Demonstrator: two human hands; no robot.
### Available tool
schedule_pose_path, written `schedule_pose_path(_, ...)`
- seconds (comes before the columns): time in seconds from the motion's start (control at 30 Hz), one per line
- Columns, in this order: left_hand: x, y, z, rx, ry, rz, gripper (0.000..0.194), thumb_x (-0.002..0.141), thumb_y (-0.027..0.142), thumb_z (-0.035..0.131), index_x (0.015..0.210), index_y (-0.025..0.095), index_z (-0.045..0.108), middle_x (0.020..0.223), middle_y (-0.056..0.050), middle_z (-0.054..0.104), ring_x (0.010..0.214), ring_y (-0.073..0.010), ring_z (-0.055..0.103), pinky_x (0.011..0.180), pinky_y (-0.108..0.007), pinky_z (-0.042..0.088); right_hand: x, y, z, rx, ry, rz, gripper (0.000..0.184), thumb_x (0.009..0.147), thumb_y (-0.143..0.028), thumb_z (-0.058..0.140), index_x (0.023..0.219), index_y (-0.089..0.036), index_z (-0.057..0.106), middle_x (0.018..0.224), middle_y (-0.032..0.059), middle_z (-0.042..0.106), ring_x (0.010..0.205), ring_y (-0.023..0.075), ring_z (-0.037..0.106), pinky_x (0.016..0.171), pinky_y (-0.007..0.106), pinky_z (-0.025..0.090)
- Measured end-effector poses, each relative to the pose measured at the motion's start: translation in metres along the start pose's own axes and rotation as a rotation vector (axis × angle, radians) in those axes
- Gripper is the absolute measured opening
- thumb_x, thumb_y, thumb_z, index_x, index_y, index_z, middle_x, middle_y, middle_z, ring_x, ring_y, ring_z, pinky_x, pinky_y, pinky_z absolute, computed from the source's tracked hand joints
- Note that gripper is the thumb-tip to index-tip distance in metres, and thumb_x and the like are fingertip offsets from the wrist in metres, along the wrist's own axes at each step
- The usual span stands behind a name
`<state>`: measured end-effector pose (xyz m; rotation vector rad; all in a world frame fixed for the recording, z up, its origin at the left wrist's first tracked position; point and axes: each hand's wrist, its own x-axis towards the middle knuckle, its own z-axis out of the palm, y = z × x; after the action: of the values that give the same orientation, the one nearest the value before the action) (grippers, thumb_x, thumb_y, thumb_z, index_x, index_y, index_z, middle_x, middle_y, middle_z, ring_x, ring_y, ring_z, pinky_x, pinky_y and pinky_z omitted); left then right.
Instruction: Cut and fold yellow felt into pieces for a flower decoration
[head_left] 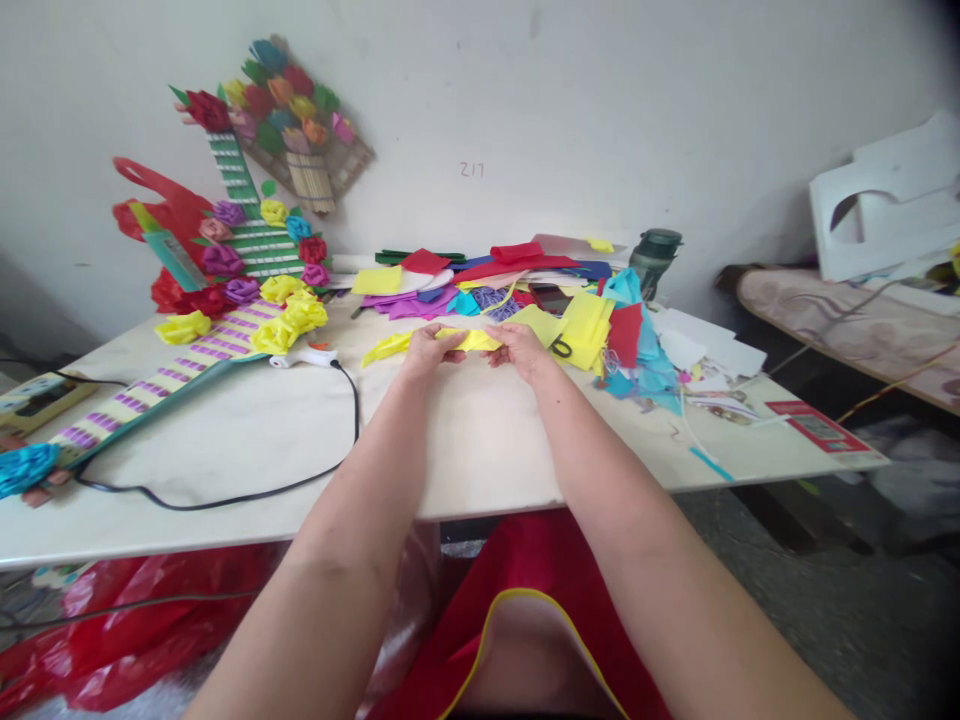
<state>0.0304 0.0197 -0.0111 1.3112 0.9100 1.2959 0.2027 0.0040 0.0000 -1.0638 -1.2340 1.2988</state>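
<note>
A strip of yellow crepe paper (474, 340) is stretched between my two hands, above the white table. My left hand (431, 352) pinches it near its middle, and a loose twisted end trails out to the left. My right hand (519, 350) grips the other end between thumb and fingers. Just right of that hand lie yellow paper sheets (587, 325) with dark scissor handles (560, 346) showing on them. A white glue gun (304, 357) with a black cord rests to the left of my hands.
At the left stands a guitar-shaped craft (259, 245) covered in paper flowers. Coloured paper (427, 285) is piled along the wall, with a dark bottle (655, 262) behind it. Blue and white scraps (652, 365) lie at right. The black cord (247, 498) loops across the table.
</note>
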Motion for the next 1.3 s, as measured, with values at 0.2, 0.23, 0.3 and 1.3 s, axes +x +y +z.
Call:
schedule_pose_path(0.2,-0.001,0.002,0.002,-0.02,0.004,0.003,0.045,0.05,0.04,0.084,0.074,0.013,0.058,0.061,0.0,0.064,0.045,-0.0083,0.057,0.05,-0.022,0.049,-0.001,-0.001,0.004,-0.027,-0.002,0.033,0.025,0.071,-0.025,0.079,0.073,-0.013,0.056,0.05,0.0011,0.064,0.036,0.0073,0.052,0.04,0.017,0.045)
schedule_pose_path(0.23,-0.001,0.002,0.002,-0.018,-0.007,-0.005,0.045,0.05,0.04,0.084,0.074,0.013,0.058,0.06,0.001,0.064,0.046,-0.0085,0.057,0.05,-0.022,0.05,-0.001,-0.002,0.005,-0.033,0.017,0.033,0.026,0.07,-0.024,0.079,0.072,-0.013,0.056,0.049,0.0007,0.064,0.035,0.0071,0.051,0.04,0.017,0.045)
schedule_pose_path(0.3,-0.002,0.003,0.002,-0.008,-0.03,-0.027,0.044,0.05,0.04,0.084,0.074,0.013,0.057,0.059,0.001,0.064,0.047,-0.0092,0.058,0.052,-0.023,0.051,-0.001,-0.004,0.005,-0.029,0.061,0.029,0.025,0.069,-0.021,0.08,0.072,-0.013,0.056,0.047,-0.0002,0.063,0.034,0.0066,0.05,0.039,0.017,0.044)
schedule_pose_path(1.3,-0.008,0.01,-0.005,-0.138,-0.192,-0.118,0.035,0.059,0.022,0.08,0.086,0.011,0.062,0.063,-0.002,0.067,0.051,-0.0098,0.061,0.056,-0.021,0.05,0.006,0.003,-0.005,0.148,0.005,-0.066,0.02,0.061,-0.013,0.073,0.08,-0.012,0.067,0.051,0.0013,0.066,0.039,0.009,0.054,0.043,0.019,0.045)
